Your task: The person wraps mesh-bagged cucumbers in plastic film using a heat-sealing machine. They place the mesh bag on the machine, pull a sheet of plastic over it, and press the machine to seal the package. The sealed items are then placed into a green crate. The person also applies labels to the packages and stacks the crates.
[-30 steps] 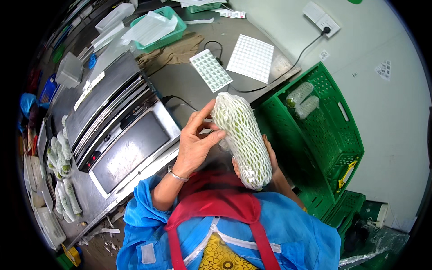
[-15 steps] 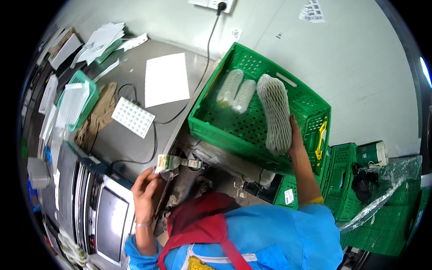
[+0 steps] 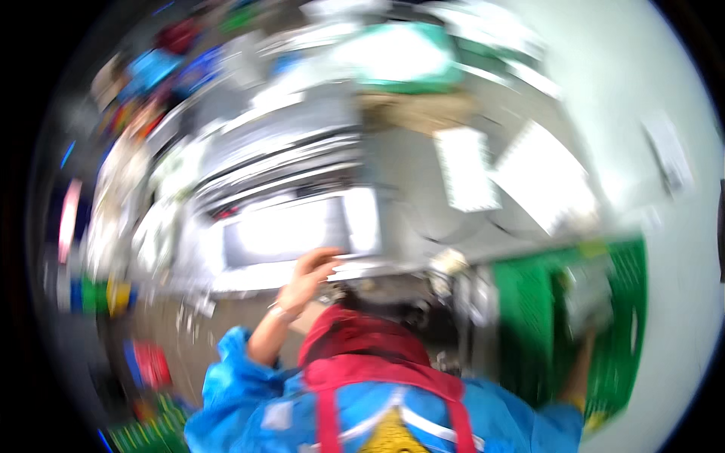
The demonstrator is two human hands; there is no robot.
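The machine looks like bright, glossy metal, smooth though blurred; the crate is green plastic with a dull sheen; the sheets look like matt white paper; the sleeve is blue cloth; the apron red cloth.

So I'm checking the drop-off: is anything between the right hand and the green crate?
Nothing visible. The right hand is already reaching into the green crate, by a pale wrapped item. Heavy motion blur hides the grip itself.
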